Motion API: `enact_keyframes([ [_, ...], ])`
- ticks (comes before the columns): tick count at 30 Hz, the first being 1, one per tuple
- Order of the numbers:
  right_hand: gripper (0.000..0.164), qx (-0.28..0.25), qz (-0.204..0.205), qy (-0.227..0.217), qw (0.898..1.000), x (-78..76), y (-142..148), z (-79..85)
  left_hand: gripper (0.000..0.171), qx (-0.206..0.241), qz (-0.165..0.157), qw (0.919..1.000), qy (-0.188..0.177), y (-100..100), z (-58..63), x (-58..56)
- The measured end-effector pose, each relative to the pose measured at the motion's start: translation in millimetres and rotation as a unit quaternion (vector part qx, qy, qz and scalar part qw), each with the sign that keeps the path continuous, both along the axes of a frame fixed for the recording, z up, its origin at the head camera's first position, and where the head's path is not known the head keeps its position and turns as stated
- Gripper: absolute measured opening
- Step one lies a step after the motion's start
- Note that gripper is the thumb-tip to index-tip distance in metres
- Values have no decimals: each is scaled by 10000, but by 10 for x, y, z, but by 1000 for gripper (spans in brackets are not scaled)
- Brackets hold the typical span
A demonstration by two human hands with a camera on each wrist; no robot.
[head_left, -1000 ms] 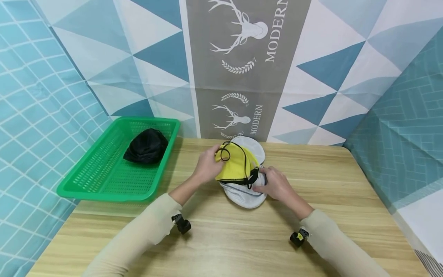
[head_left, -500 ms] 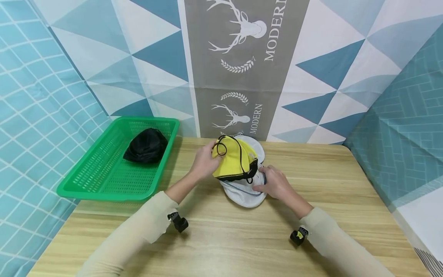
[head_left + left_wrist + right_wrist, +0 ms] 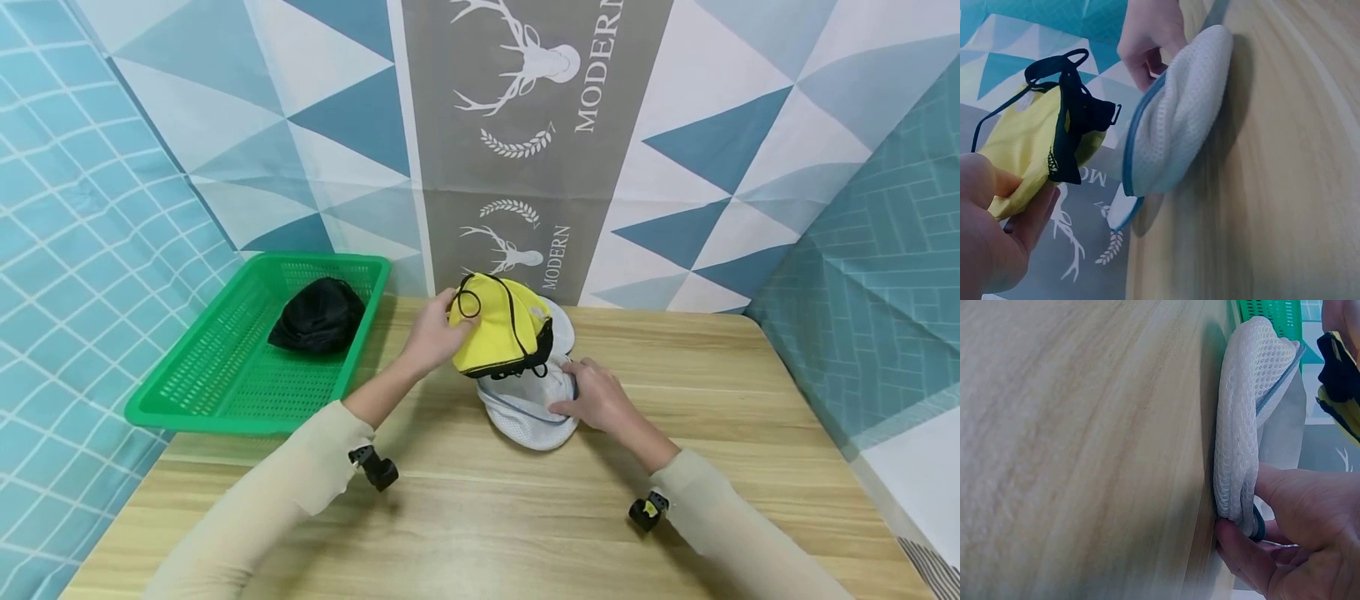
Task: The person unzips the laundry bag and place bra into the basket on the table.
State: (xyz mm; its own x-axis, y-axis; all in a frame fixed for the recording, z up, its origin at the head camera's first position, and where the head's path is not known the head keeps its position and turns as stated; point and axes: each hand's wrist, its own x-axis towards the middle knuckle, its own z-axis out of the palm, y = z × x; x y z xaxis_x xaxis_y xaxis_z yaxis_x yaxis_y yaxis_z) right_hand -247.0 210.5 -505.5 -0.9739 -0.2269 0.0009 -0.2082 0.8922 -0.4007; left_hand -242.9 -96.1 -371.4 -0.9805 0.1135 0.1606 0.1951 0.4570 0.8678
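Note:
My left hand (image 3: 437, 335) pinches a yellow cup-shaped cloth item (image 3: 491, 321) with black trim, thin black cords and a small black fastener. In the left wrist view, the yellow item (image 3: 1025, 134) hangs clear of a white mesh pouch (image 3: 1182, 112) with blue-grey edging. The pouch (image 3: 525, 421) lies spread on the table, a rounded white flap (image 3: 561, 329) at its far side. My right hand (image 3: 600, 400) grips the pouch's right edge. Thumb and fingers close on the mesh (image 3: 1238, 437) in the right wrist view. The yellow item hides part of the flap.
A green perforated basket (image 3: 348, 367) stands at the table's left, with a black cloth item (image 3: 318, 317) inside. The wooden table (image 3: 480, 517) meets a patterned wall covering (image 3: 480, 167) at the back. Tile-patterned sheets hang on both sides.
The left hand has lifted the yellow item up and to the left, away from the white pouch, uncovering more of the pouch's inside. The right hand has stayed on the pouch.

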Motion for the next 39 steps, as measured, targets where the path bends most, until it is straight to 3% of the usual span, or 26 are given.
enact_keyframes([
  [5,93,1,17,-56,10000,18,-34,53,43,-246,50,9996,-131,-78,-17,38],
  [13,92,16,68,-48,10000,-33,-52,19,43,-429,62,9986,-290,-255,92,96],
  [23,90,73,-2,-93,9999,-50,-3,-22,53,-875,240,9951,-404,-436,148,153],
  [34,91,29,89,9,10000,-29,30,-33,63,-771,129,9941,-749,-659,276,198],
  [39,90,2,48,-13,10000,-38,30,-38,57,-822,133,9926,-881,-746,271,236],
])
